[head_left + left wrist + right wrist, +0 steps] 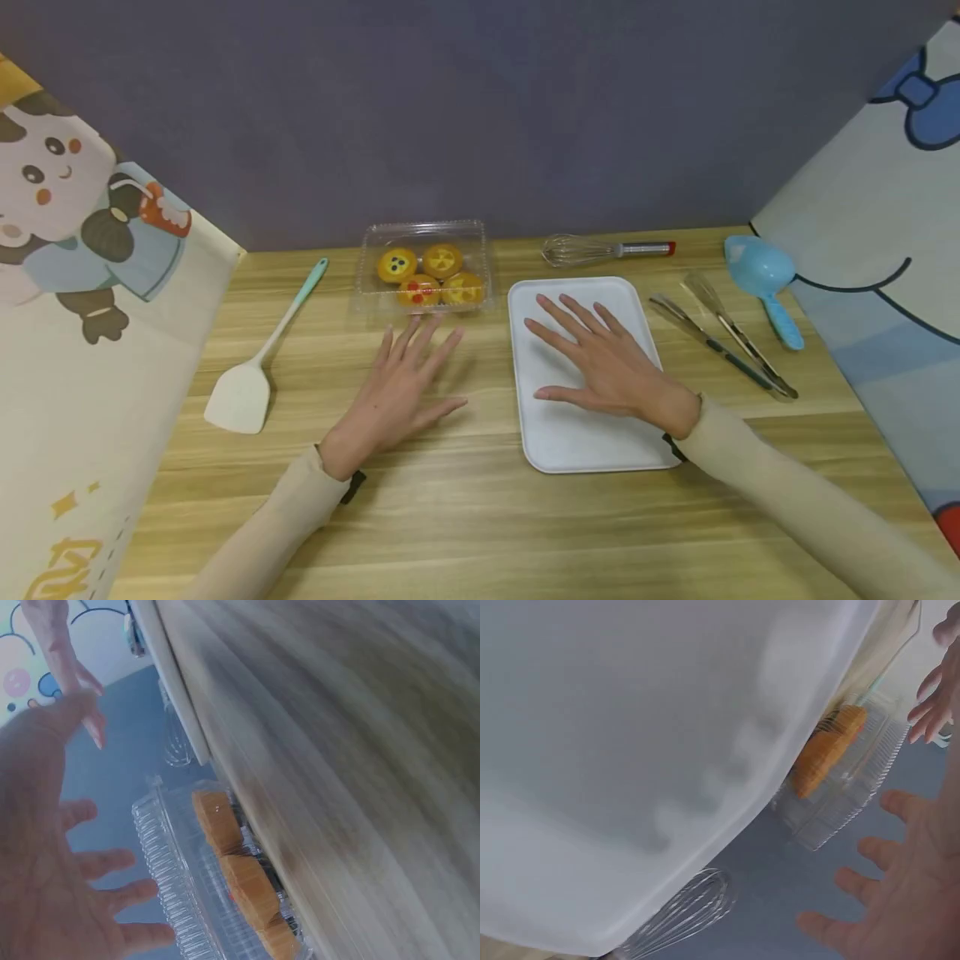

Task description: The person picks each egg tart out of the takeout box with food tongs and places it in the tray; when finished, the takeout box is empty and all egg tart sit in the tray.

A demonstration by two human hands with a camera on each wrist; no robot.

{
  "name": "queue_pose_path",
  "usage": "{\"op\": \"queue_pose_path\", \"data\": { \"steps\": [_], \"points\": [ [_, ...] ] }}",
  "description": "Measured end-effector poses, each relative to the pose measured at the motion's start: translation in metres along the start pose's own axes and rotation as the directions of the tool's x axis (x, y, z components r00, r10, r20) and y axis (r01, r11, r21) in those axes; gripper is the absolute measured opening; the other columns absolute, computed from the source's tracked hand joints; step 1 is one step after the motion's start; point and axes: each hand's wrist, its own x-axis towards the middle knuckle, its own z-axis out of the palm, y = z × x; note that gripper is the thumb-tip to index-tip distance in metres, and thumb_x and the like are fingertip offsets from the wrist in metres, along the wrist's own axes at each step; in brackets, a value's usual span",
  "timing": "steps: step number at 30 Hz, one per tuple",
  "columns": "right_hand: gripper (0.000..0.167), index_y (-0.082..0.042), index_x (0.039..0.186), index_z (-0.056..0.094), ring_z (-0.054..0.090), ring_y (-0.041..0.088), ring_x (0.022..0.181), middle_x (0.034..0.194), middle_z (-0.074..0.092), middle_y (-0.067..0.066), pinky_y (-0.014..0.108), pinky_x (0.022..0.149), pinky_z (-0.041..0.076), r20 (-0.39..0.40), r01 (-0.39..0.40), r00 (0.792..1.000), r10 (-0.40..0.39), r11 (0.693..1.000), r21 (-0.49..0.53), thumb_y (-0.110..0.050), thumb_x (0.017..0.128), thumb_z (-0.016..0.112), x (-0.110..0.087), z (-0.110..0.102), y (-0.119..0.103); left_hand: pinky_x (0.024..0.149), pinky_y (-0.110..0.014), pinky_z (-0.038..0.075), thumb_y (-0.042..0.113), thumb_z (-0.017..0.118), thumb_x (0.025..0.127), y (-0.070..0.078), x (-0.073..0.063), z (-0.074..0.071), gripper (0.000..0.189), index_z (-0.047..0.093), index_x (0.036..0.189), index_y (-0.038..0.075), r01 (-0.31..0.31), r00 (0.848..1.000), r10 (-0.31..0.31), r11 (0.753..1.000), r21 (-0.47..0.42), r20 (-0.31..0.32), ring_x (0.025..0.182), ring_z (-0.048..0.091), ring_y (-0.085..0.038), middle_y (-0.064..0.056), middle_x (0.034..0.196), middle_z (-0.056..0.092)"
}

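Observation:
My left hand [397, 392] is held over the wooden table with its fingers spread, just in front of a clear plastic box [365, 279]. Inside the box are several egg tarts [442, 261] with fruit-like toppings; the left wrist view shows them from the side, below the fingers. My right hand [607, 358] hovers with spread fingers above a white rectangular tray [562, 442]. A gap shows between that hand and the tray [630, 750] in the right wrist view. Neither hand holds anything.
A white spatula [240, 400] with a green handle lies at left. Behind the tray is a whisk [585, 250]. Tongs [720, 342] and a blue scoop [761, 271] lie at right. A grey wall [480, 117] closes the back, with printed panels at both sides.

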Motion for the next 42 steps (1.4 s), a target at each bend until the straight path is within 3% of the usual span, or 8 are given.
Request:
{"op": "queue_pose_path", "data": {
  "steps": [9,17,23,28,32,34,37,42],
  "points": [
    [0.082,-0.024,0.165,0.033,0.033,0.035,0.157,0.172,0.028,0.011,0.063,0.126,0.033,-0.029,0.100,0.995,-0.100,0.995,-0.004,-0.070,0.099,0.051,0.039,-0.012,-0.013,0.121,-0.061,0.042,0.040,0.072,0.098,-0.005,0.001,-0.011,0.077,0.036,0.162,0.016,0.107,0.970,-0.148,0.972,-0.210,-0.191,0.148,0.043,-0.039,-0.017,0.164,0.039],
    [0.066,-0.013,0.155,0.047,0.055,0.037,0.137,0.153,0.052,0.017,0.057,0.113,0.051,-0.093,0.205,0.974,-0.205,0.979,-0.010,-0.046,0.101,0.066,0.082,-0.011,-0.030,0.118,-0.061,0.043,0.026,0.074,0.097,-0.028,0.001,-0.018,0.065,0.049,0.152,0.005,0.231,0.858,-0.423,0.824,-0.517,-0.291,0.143,0.046,-0.041,-0.020,0.155,0.049],
    [0.054,-0.011,0.150,0.053,0.063,0.031,0.122,0.139,0.061,0.013,0.050,0.098,0.060,-0.110,0.227,0.968,-0.226,0.974,-0.001,-0.038,0.104,0.063,0.108,-0.009,-0.044,0.115,-0.063,0.048,0.029,0.070,0.100,-0.055,0.003,-0.017,0.070,0.038,0.158,0.004,0.369,0.774,-0.620,0.606,-0.704,-0.128,0.143,0.044,-0.047,-0.025,0.158,0.041],
    [0.044,-0.011,0.142,0.060,0.067,0.028,0.113,0.130,0.064,0.010,0.044,0.092,0.063,-0.116,0.239,0.964,-0.241,0.971,-0.031,-0.032,0.104,0.064,0.130,-0.004,-0.056,0.119,-0.050,0.050,0.024,0.067,0.102,-0.074,0.004,-0.017,0.075,0.026,0.163,0.006,0.435,0.706,-0.701,0.318,-0.842,0.100,0.145,0.047,-0.041,-0.024,0.161,0.037],
    [0.035,-0.013,0.135,0.066,0.069,0.026,0.109,0.124,0.068,0.007,0.041,0.089,0.064,-0.138,0.258,0.952,-0.272,0.960,-0.111,-0.026,0.103,0.063,0.147,0.005,-0.065,0.111,-0.026,0.055,0.012,0.062,0.103,-0.083,0.006,-0.014,0.070,0.027,0.164,0.007,0.390,0.653,-0.724,0.070,-0.918,0.222,0.132,0.059,-0.024,-0.021,0.159,0.041],
    [0.031,-0.013,0.132,0.068,0.070,0.024,0.108,0.121,0.070,0.005,0.038,0.083,0.065,-0.163,0.262,0.943,-0.291,0.949,-0.177,-0.022,0.102,0.061,0.154,0.010,-0.068,0.106,-0.019,0.056,0.007,0.060,0.104,-0.086,0.007,-0.012,0.067,0.029,0.163,0.006,0.352,0.635,-0.730,-0.020,-0.936,0.254,0.121,0.063,-0.017,-0.019,0.155,0.044],
    [0.029,-0.013,0.129,0.069,0.071,0.024,0.104,0.119,0.072,0.004,0.035,0.075,0.066,-0.189,0.256,0.933,-0.308,0.932,-0.256,-0.016,0.101,0.060,0.160,0.016,-0.072,0.103,-0.018,0.057,0.005,0.058,0.104,-0.088,0.008,-0.010,0.063,0.033,0.161,0.003,0.310,0.618,-0.735,-0.098,-0.946,0.279,0.110,0.069,-0.012,-0.011,0.141,0.053],
    [0.030,-0.014,0.125,0.069,0.072,0.022,0.104,0.119,0.072,0.002,0.032,0.065,0.065,-0.150,0.233,0.944,-0.296,0.913,-0.334,-0.003,0.099,0.056,0.164,0.020,-0.075,0.110,-0.022,0.055,0.000,0.058,0.103,-0.088,0.012,-0.008,0.057,0.041,0.157,0.001,0.235,0.602,-0.751,-0.161,-0.959,0.273,0.111,0.069,-0.012,-0.001,0.119,0.057]
  ]
}}
